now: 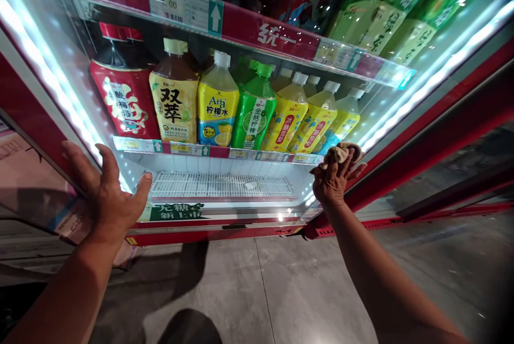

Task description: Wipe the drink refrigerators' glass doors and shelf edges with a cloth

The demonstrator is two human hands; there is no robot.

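My right hand [334, 175] presses a crumpled beige cloth [341, 153] near the right end of the lower shelf strip [219, 152], beside the cooler's lit right edge. Its fingers lie over and around the cloth. On the other side, my left hand [110, 197] is raised with fingers spread, holding nothing, in front of the red left frame of the drinks cooler. Between the hands stands a row of drink bottles: a red-labelled bottle [126, 98], a pale yellow one [174, 100], a yellow-and-blue one [218, 103], a green one [256, 111] and several yellow ones [287, 119].
Above runs another shelf strip [273, 36] with price tags and more bottles behind it. A white wire rack [220, 185] lies at the cooler's bottom. Cardboard boxes [32, 183] stand at the left. Grey floor [257, 290] extends in front, with dark shadows on it.
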